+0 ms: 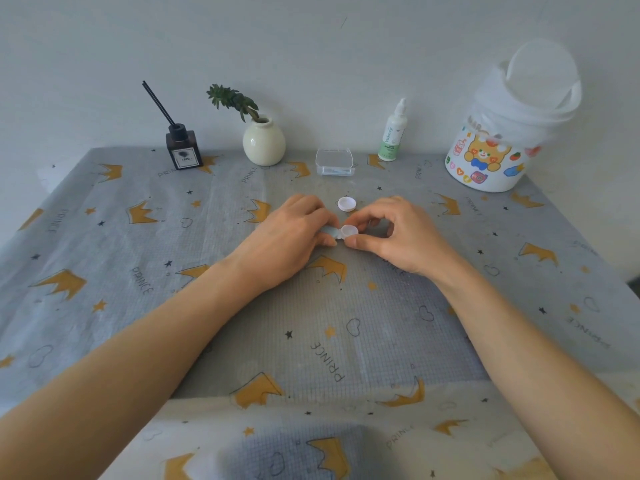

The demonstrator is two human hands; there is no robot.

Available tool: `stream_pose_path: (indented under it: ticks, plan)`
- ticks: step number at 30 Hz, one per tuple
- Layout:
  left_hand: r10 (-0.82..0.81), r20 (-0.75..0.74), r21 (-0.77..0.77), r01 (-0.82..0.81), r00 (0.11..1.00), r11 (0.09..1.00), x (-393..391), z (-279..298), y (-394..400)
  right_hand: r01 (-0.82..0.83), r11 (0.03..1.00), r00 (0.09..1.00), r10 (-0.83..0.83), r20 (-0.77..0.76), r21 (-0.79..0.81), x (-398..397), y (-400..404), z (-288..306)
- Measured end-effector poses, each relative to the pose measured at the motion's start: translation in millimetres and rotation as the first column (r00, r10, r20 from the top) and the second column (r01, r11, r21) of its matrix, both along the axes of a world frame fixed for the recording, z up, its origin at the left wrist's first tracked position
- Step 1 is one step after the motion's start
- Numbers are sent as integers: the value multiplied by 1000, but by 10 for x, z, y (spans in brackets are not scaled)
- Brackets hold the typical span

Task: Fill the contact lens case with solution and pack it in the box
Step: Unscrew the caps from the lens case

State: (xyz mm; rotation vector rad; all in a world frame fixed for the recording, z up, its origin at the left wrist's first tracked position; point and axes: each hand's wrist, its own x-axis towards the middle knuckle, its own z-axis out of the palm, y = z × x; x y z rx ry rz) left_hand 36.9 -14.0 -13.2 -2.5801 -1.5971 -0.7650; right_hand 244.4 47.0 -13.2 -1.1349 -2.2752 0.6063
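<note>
The contact lens case (pixel 341 232) lies at the table's centre between both hands. Its left well carries a pale blue cap, and its right well is uncapped and white. My left hand (pixel 291 233) grips the blue-capped end with curled fingers. My right hand (pixel 401 230) pinches the open right well between thumb and fingers. A loose white cap (pixel 347 204) lies upturned just behind the case. The clear plastic box (pixel 335 162), lid raised, stands farther back. The solution bottle (pixel 393 133), white with a green label, stands upright to the box's right.
A reed diffuser (pixel 183 148) and a cream vase with a green sprig (pixel 264 142) stand at the back left. A large white wipes tub with cartoon stickers (pixel 498 140), lid open, sits at the back right. A grey crown-print cloth (pixel 311 323) covers the table.
</note>
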Motion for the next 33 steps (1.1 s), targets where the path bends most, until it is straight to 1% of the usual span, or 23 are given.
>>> stream_pose_path:
  ticks: [10,21,29,33]
  plan:
    - [17,3,51,-17,1000,999,54,-31,-12,13,1000,1000,-13,-21,-7,-1,-6,-28]
    - [64,-23,92,-62,998,994,112,-50,-39,23,999,1000,-23,2,25,-13,-24,-5]
    - [103,-19,60,-102,995,993,148,-77,-45,23,999,1000,-23,1,26,-13,-36,13]
    - [69,-64,45,-67,996,997,89,-40,-27,20,1000,999,-21,-28,-22,-2,-34,21]
